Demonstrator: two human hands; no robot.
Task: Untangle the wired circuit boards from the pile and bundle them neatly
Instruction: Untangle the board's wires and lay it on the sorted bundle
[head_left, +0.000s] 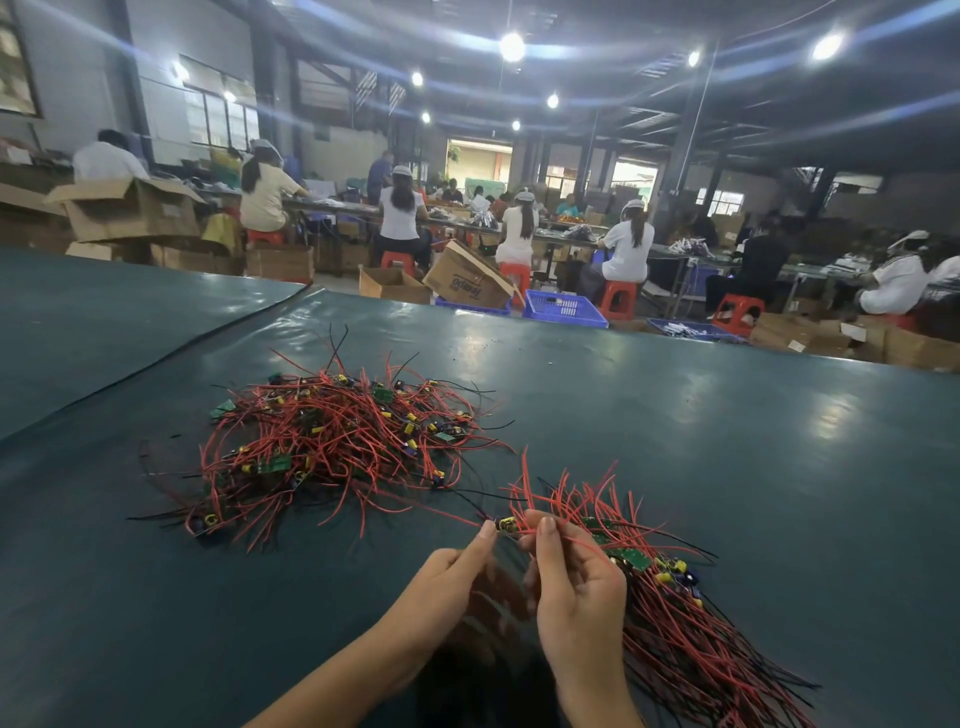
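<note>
While L hand (441, 577) + R hand (576, 587) pinch wired board (506, 524), dk-green mat (675, 415) shiny; workers (626, 249) seated behind.

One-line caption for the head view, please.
The left hand and right hand pinch a small circuit board between the tangled pile and the gathered bundle on the green table.

A pile of wired boards (332, 447) is lying on the table (727, 441), ahead and to the left of the person's hands. The left hand (441, 582) and right hand (576, 587) are meeting near the table's front, pinching one small board (506, 524) between them. A bundle (675, 623) is resting just right of the right hand. Beyond the far edge, a box (467, 275), a crate (563, 306) and a stool (618, 299) are sitting on the floor, with workers (628, 244) sitting at benches behind.
</note>
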